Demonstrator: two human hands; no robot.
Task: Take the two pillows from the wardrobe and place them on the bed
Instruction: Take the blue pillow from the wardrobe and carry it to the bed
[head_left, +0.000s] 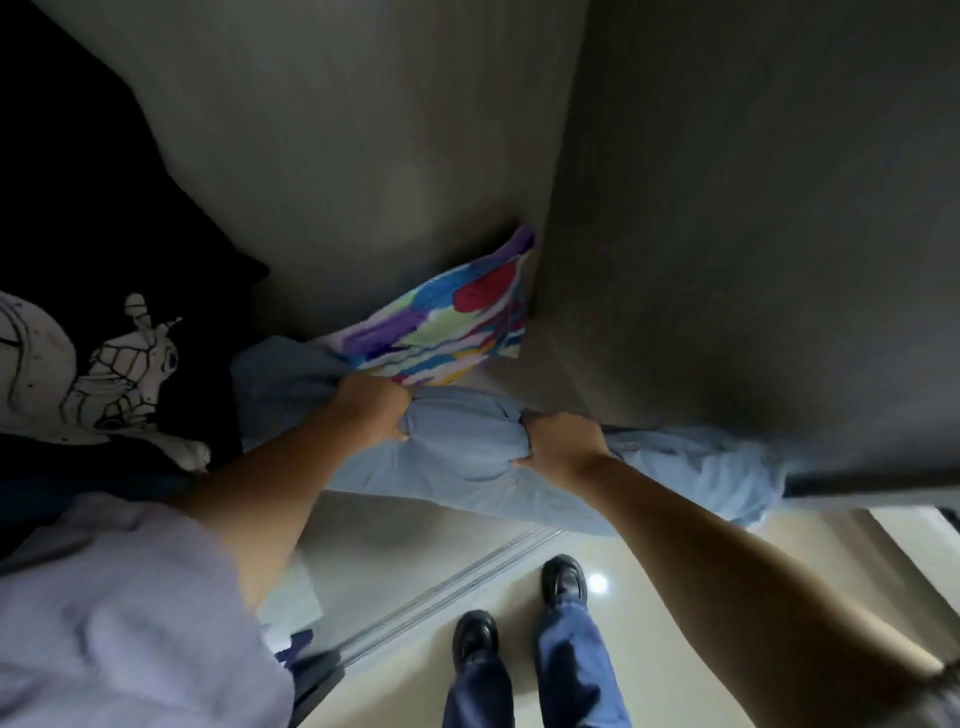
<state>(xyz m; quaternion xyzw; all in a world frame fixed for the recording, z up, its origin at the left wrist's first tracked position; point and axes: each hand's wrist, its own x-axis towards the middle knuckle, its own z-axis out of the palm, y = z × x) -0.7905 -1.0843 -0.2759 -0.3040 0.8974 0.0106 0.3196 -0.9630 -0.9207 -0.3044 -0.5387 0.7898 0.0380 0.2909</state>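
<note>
Both hands are clamped on a pale blue pillow (467, 457), bunching its cover into tight folds. One hand, the left hand (376, 410), grips the fabric near the pillow's upper left part, its fingers curled under a thick wad of cloth. To its right, the right hand (563, 441) squeezes another fistful, and a short stretch of gathered fabric runs between the two fists. Held out from the wardrobe opening, the blue pillow stretches from the dark interior at left across to the lower edge of the grey wardrobe door (779, 234) at right, where its far end hangs below the panel.

Just above the left hand, a second pillow (447, 317) with a bright cover of purple, blue, green, red and white patches lies against the blue one. Its far corner is tucked into the angle where the grey wardrobe panels meet.

At left, inside the wardrobe, hangs a black garment (104, 364) with a white line drawing. Below, the person's two black shoes (519, 613) and blue trousers stand on a glossy pale floor (649, 587), beside a metal sliding track (467, 582). No bed can be made out.
</note>
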